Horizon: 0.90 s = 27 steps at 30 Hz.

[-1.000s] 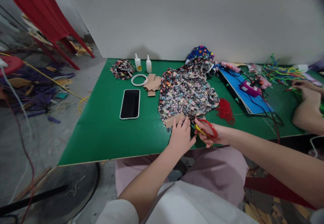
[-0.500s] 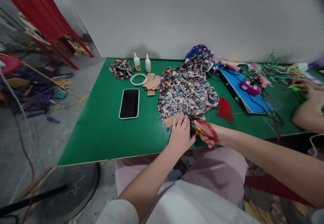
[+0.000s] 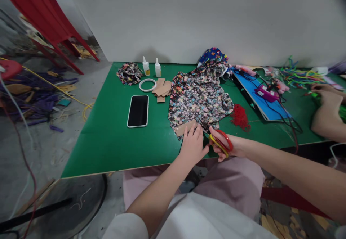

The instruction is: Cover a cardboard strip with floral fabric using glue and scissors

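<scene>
A dark floral cloth (image 3: 198, 95) lies spread near the table's front edge, with a brown cardboard strip (image 3: 181, 128) on its lower corner. My left hand (image 3: 191, 143) is flat, fingers stretched over the strip's right end and the cloth. Beside it, my right hand (image 3: 220, 147) grips red-and-yellow-handled scissors (image 3: 222, 141). Their dark blades point left at the cloth's lower edge, and the tips are partly hidden near my left fingers.
Left of the cloth are a phone (image 3: 138, 111), cardboard pieces (image 3: 163, 88), a white ring (image 3: 147, 85) and two small bottles (image 3: 158, 68). Rightward lie red threads (image 3: 240, 117), a blue folder (image 3: 261, 97) and glue guns with cables (image 3: 267, 93). Another person's arm (image 3: 328, 115) rests at the far right.
The scissors' handles have spread apart, and the yellow loop has dropped lower with my right fingers. My left hand, the cardboard strip and the cloth stay nearly still.
</scene>
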### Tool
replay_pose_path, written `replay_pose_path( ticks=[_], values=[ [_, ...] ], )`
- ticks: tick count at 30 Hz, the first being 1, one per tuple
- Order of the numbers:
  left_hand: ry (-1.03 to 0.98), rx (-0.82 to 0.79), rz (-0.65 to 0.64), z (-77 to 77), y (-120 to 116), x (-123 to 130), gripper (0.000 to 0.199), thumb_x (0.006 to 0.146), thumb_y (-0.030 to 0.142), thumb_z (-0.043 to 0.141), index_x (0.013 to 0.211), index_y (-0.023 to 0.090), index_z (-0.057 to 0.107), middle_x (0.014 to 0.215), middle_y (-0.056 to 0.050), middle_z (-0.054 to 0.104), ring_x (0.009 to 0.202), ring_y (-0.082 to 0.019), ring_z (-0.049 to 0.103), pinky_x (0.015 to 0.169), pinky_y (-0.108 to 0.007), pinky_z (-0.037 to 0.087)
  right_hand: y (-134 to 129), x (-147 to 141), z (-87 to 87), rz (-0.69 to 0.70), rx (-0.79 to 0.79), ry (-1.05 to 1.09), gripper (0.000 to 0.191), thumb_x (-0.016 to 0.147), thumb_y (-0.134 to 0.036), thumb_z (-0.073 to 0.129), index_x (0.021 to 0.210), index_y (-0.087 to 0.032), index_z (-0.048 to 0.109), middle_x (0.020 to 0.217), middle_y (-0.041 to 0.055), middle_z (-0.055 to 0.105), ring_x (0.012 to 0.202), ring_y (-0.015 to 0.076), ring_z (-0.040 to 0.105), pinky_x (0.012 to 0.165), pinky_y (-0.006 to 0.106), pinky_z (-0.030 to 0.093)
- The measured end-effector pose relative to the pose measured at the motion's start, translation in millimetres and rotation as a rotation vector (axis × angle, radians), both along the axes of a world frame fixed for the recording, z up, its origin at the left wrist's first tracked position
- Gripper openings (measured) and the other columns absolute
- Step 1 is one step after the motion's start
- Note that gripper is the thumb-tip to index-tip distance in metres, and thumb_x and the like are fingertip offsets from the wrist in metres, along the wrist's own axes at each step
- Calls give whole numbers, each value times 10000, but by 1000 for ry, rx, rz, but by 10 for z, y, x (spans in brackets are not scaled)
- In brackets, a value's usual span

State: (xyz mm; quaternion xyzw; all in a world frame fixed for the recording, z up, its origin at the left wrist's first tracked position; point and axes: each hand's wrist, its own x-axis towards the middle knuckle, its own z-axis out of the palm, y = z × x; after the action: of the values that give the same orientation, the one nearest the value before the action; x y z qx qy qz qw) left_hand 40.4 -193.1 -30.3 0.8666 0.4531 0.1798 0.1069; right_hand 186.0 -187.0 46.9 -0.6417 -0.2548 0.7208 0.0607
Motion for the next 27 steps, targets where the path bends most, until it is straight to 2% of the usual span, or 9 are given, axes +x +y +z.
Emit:
replay_pose_path(
  ticks=[7,15,19,24,27],
  values=[
    [-6,3,3,7,-8,8,600,814,437,392,1285,65,388,1384,-124,364,1276,-291,280,1053,-514,203,38,17,-11,16,-46,24,670,672,-806,224,709,-176,451,406,-58,406,310,81,401,472,315,504],
    [-40,-5,-2,20,-6,0,607,801,436,411,1283,67,392,1377,-127,374,1267,-294,297,1054,-520,195,113,14,10,21,-32,7,650,670,-792,302,754,-169,468,433,-51,436,337,91,433,451,305,498],
    [-54,-13,2,16,-9,6,623,794,437,419,1290,62,379,1377,-125,375,1265,-298,295,1054,-524,190,136,13,-40,24,-2,-10,634,676,-780,327,765,-169,469,422,-60,429,333,78,418,464,301,507],
    [-60,-11,1,16,-12,1,611,800,431,413,1294,73,377,1375,-116,380,1264,-289,295,1053,-520,198,132,32,-125,52,55,-80,575,729,-734,322,753,-174,447,400,-75,398,315,58,399,438,261,497],
    [-61,-8,6,17,-16,-2,590,799,431,418,1275,83,404,1374,-112,382,1266,-285,296,1055,-518,198,121,28,-111,85,88,-77,532,753,-703,336,735,-180,431,386,-83,378,296,48,375,379,212,450]
  ],
)
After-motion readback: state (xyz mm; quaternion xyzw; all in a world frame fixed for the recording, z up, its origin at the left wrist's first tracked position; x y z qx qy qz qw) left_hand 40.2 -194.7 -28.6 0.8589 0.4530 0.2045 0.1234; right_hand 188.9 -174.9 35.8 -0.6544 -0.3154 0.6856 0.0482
